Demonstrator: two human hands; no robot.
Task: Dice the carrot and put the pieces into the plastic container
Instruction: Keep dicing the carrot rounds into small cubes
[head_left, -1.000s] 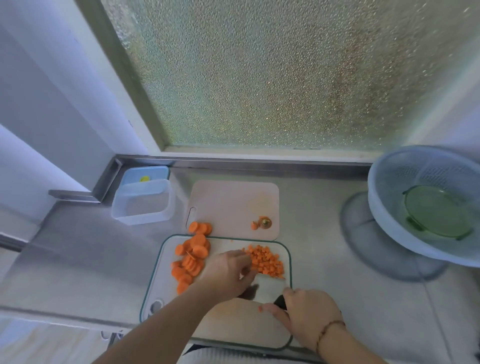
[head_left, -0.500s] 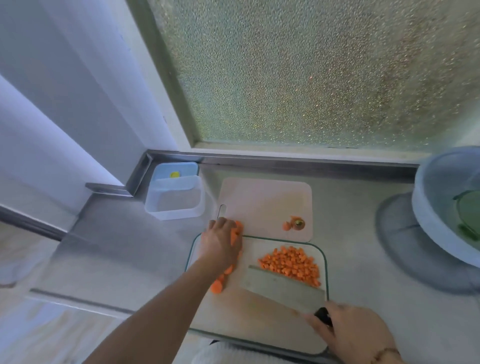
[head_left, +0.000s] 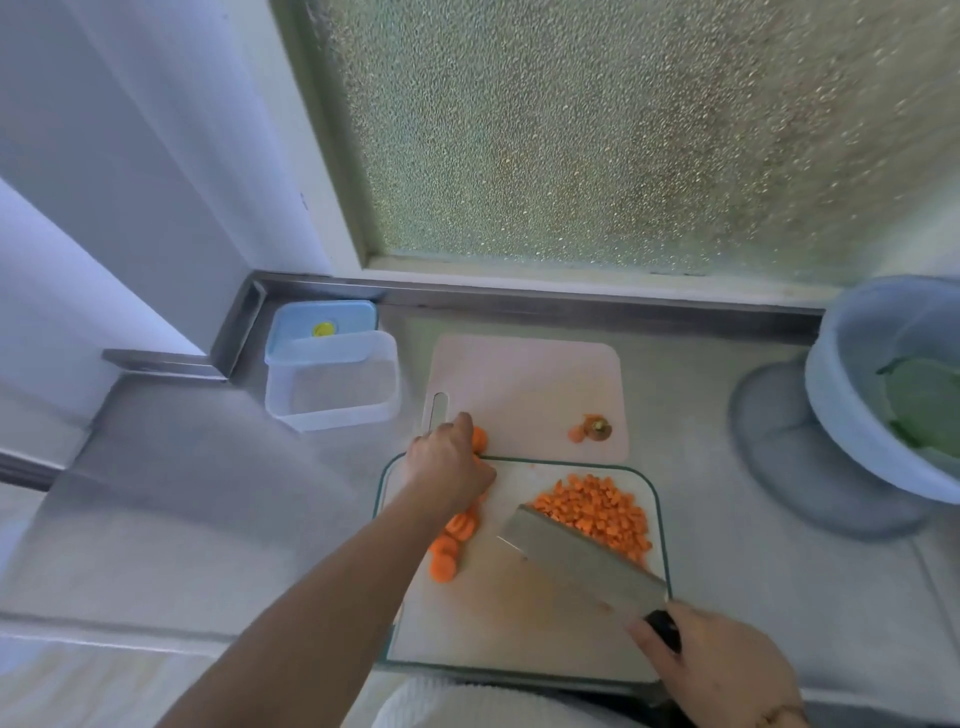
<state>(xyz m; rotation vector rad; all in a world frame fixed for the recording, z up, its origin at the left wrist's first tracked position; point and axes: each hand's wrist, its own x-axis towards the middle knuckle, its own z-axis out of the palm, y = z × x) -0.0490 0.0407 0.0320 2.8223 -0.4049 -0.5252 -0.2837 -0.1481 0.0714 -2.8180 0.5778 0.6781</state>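
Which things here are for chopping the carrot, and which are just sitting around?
For the job: carrot slices, diced carrot, cleaver, glass cutting board, plastic container, left hand, right hand.

Just sitting: pink board, carrot top, blue lid, colander.

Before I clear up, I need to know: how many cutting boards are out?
2. A pink board lies nearer the window; a green-rimmed board lies nearer the person, with carrots on it.
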